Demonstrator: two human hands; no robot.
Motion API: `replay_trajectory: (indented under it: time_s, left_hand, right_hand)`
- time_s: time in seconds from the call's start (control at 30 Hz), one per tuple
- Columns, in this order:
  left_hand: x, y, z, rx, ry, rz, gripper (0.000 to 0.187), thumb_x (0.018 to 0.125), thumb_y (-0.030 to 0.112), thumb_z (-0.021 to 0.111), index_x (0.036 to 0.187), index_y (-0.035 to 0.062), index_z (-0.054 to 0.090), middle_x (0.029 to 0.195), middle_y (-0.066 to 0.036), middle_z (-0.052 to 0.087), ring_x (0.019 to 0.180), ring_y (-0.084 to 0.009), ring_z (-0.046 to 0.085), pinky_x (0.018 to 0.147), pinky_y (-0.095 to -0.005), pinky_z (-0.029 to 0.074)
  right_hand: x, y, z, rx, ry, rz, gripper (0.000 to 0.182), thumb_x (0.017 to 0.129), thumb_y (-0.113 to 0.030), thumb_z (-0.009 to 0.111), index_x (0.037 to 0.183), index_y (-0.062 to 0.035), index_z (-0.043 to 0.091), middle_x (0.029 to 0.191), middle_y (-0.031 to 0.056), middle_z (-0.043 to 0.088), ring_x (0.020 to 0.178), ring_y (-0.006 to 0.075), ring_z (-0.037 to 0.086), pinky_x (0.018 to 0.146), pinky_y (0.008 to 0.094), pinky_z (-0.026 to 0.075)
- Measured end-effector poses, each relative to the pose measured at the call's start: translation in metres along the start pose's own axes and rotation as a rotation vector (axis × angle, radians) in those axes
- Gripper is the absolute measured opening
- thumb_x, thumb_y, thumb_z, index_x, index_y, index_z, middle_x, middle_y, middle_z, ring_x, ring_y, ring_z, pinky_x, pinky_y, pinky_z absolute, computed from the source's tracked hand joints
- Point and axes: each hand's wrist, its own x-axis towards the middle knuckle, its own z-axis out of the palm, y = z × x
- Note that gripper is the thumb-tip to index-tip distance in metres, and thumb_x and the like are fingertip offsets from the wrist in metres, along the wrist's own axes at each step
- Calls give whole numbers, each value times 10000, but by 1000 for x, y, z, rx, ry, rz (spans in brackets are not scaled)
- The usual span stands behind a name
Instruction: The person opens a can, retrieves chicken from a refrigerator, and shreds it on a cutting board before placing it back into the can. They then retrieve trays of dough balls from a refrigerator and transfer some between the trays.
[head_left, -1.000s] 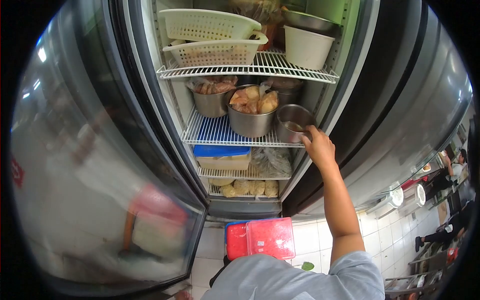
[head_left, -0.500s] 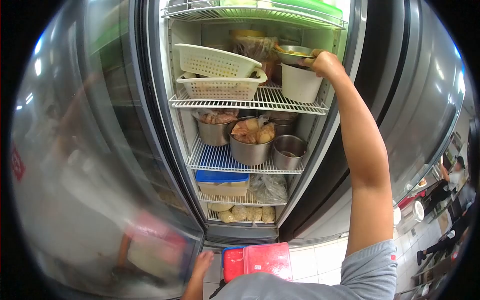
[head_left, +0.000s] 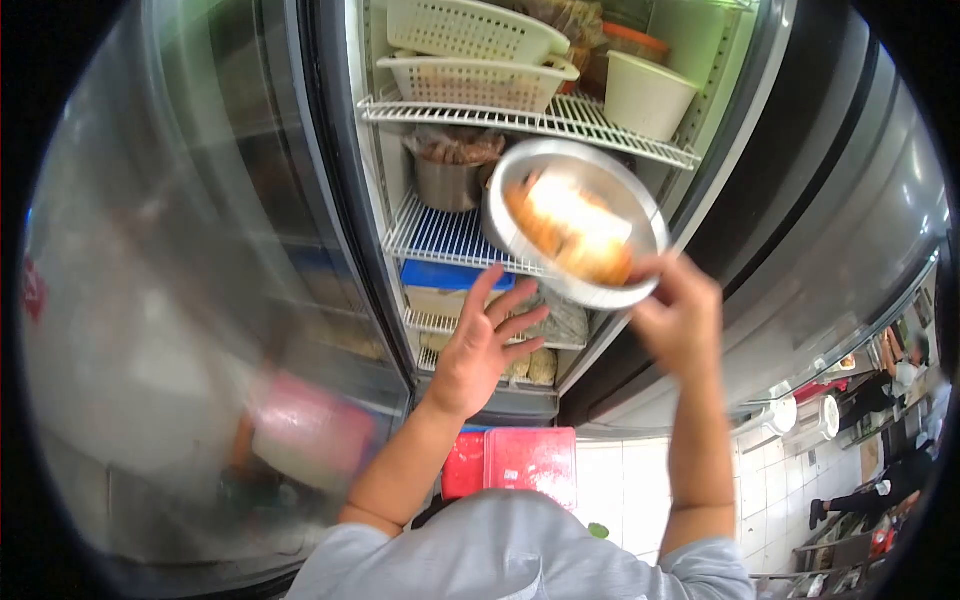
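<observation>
A round metal bowl (head_left: 540, 162) is tilted toward me in front of the fridge shelves. Orange-brown food (head_left: 600, 265) fills part of it, its middle washed out by glare. My right hand (head_left: 685, 310) pinches the bowl's near right rim, thumb and fingers closed. Below and left of the bowl, my left hand (head_left: 475, 355) is raised with its fingers spread, holding nothing. It looks apart from the bowl, though the exact gap is hard to judge. Behind, a white tub (head_left: 648, 98) stands on the upper shelf.
White perforated baskets (head_left: 470, 85) are stacked on the upper shelf (head_left: 560, 125). Lower down are a steel pot (head_left: 445, 185) and a blue-lidded box (head_left: 450, 275). Red-lidded containers (head_left: 530, 465) are by my body. A glass door (head_left: 200, 300) is at left; people (head_left: 905, 365) stand far right.
My right hand has lifted the bowl off the white tub and brought it down and toward me. My left hand has risen from low beside the red containers to near the bowl.
</observation>
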Motion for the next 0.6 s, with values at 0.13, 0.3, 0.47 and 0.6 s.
replay_trajectory:
  time_s: [0.13,0.3,0.47,0.6]
  left_hand:
    - [-5,-40,-14,-409,145,-99,668,904,518,494,1376,73,334,1352,-93,449,1240,-237,439,1038,-411,361]
    - [-34,-88,-37,-402,306,-170,555,957,417,450,1350,35,362,1323,-106,473,1215,-228,466,1026,-383,379]
    - [-53,-117,-48,-355,338,-217,534,972,381,435,1355,20,349,1316,-118,475,1197,-219,480,1012,-364,393]
    - [-68,-135,-60,-255,336,-222,516,978,363,428,1349,12,355,1309,-122,479,1189,-221,492,1005,-367,404]
  right_hand:
    - [-103,27,67,-160,-46,123,317,657,-82,782,937,-86,634,807,77,641,631,164,640,568,291,514]
    - [-131,41,46,-208,-173,329,318,667,-178,802,915,-61,639,817,73,639,587,171,614,533,293,500]
    - [-126,60,57,-223,-122,150,249,702,-137,763,906,-48,650,897,80,641,800,248,612,693,346,513]
    - [-144,70,86,-325,-392,239,291,755,-99,698,1029,-36,621,974,140,632,886,300,583,790,376,485]
